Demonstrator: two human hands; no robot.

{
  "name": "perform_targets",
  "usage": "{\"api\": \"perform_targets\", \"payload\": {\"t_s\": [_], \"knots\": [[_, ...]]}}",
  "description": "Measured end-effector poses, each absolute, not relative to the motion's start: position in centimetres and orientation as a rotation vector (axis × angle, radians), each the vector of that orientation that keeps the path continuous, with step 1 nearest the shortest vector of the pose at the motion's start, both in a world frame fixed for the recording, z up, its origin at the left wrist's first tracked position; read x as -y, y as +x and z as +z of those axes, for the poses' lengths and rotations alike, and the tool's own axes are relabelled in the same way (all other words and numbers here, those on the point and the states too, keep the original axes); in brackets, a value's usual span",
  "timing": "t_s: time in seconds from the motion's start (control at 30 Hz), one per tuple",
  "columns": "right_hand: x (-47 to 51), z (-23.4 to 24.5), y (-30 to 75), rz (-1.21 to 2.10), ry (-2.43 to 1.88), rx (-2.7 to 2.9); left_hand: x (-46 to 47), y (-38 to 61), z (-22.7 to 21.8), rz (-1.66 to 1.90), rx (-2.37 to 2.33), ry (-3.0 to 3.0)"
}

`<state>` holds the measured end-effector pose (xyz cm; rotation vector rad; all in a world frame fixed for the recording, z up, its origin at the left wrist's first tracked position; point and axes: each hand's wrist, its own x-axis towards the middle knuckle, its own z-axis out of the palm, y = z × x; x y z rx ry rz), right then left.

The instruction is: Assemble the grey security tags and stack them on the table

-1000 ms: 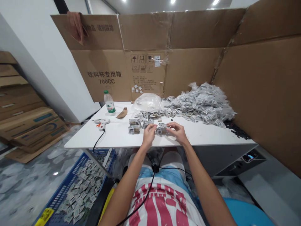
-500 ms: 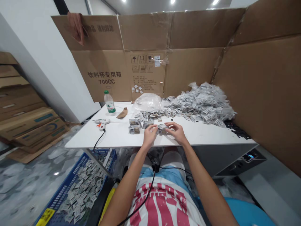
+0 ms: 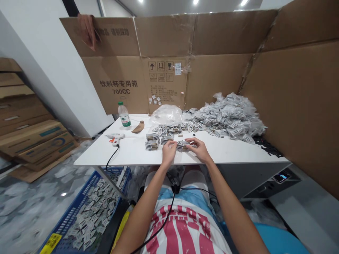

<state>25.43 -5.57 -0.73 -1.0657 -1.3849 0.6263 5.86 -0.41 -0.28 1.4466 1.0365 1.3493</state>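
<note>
On the white table, a small stack of flat grey, slotted pieces [image 3: 182, 146] stands between my two hands. My left hand [image 3: 168, 152] is closed at the left side of this stack, its thumb and fingertips against the edge. At the right side my right hand [image 3: 199, 149] curves its thumb and fingers round the stack's end. Just left of my left hand are more stacks of the same pieces [image 3: 152, 145]. Behind them lie loose slotted pieces [image 3: 194, 126]. My palms and some fingertips are hidden.
A glue gun [image 3: 116, 138] with a black cord and a water bottle [image 3: 124, 115] stand at the left. Bagged pieces [image 3: 233, 114] are heaped at the back right. Cardboard walls [image 3: 219, 74] enclose the table. A blue basket [image 3: 88, 188] of pieces sits below left.
My hands have stayed at the same stack, with the right fingers lowering slightly onto it. The whole view has shifted a little.
</note>
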Motion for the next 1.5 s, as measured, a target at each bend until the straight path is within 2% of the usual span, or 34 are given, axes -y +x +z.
{"api": "perform_targets", "payload": {"t_s": [0.53, 0.83, 0.93, 1.07, 1.17, 1.5], "knots": [[5.7, -0.4, 25.4, 0.644, -1.071, 1.38, 0.7, 5.9, -0.1, 1.38, -1.124, 1.469], [5.8, -2.7, 27.4, 0.782, -1.216, 1.239, 3.1, 5.2, 1.1, 1.465, -1.08, 1.578], [5.7, -2.8, 27.6, 0.828, -1.197, 1.251, 3.5, 5.0, 1.3, 1.33, -0.998, 1.769], [5.2, -2.2, 27.2, 0.872, -1.179, 1.25, 3.8, 4.6, 1.7, 0.901, -0.633, 2.032], [4.9, -1.8, 26.8, 0.917, -1.155, 1.25, 4.2, 4.3, 2.3, 0.694, -0.536, 2.18], [3.9, -0.9, 24.9, 0.987, -1.15, 1.373, 4.2, 4.2, 2.3, 0.639, -0.502, 2.339]]}}
